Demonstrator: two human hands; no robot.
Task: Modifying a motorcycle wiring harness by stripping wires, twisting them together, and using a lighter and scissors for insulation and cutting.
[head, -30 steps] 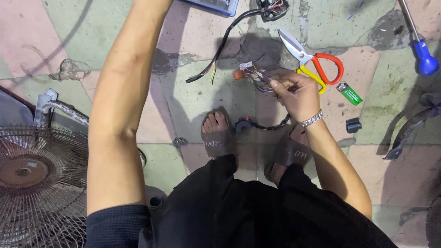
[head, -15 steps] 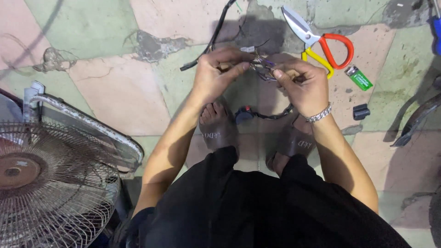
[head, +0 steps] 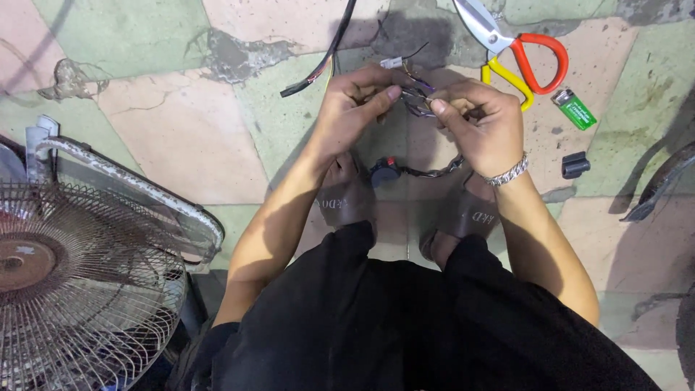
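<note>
Both hands, left [head: 356, 108] & right [head: 481, 123], pinch the thin wire bundle [head: 418, 98] w/ fingertips closed, held up over your feet so strands stay taut btwn them, scissors [head: 517, 43] nearby.

Scissors [head: 510, 47], green lighter [head: 575, 108], small black clip [head: 575, 165], fan [head: 79, 268] on tiled floor [head: 166, 137]

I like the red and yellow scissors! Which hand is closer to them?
Right. The right hand sits just below-left of the scissors, close to their yellow handle. The left hand is farther away, across the wire bundle.
</note>
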